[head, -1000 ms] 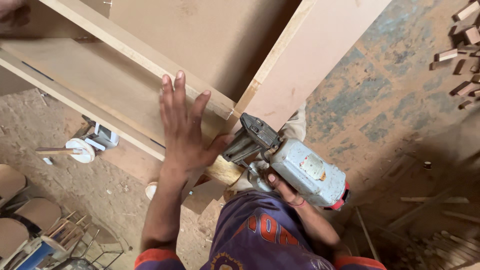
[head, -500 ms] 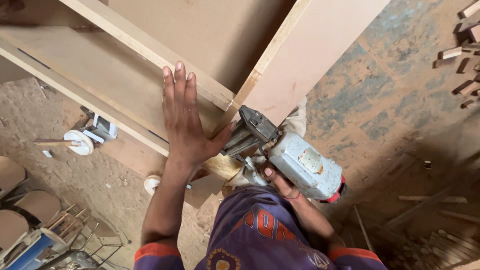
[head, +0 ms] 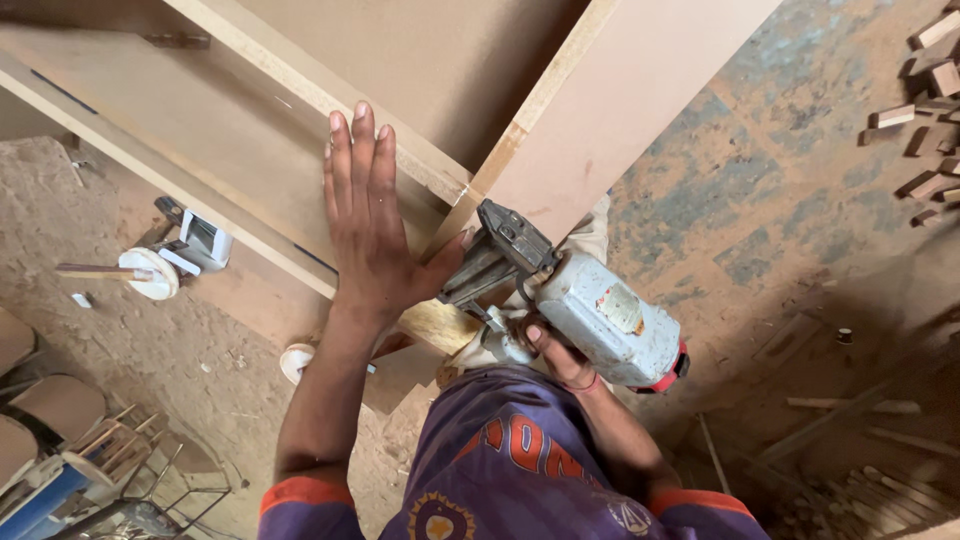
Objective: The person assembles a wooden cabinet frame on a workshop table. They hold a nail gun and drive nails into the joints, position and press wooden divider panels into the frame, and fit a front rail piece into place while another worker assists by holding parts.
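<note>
While the fingers point(head: 355, 150) of the left hand point(head: 370, 235) are spread flat and pressed straight against the flat board point(head: 230, 150), nothing is gripped by them; the panel is only steadied under the open palm. The thumb is splayed out toward the corner where this board is met by the upright side panel point(head: 620, 110). By the right hand point(head: 555, 355) a grey nail gun point(head: 590, 310) is clasped, the fingers being curled round its handle from below; whether the trigger is touched cannot be told. The dark nose of the tool is set against the joint at the pale edge strip point(head: 520, 130), just beside the left thumb.

For this step to be done well, the nose should be held square and firm on the edge, so that the fastener is driven into the board's thickness and not out through its face. The thumb is judged too near the nose and is better drawn back. Pressure from the palm should be kept even, so that the joint is held flush.

On the dusty floor point(head: 780, 200) offcuts point(head: 930, 110) are scattered, well apart.
</note>
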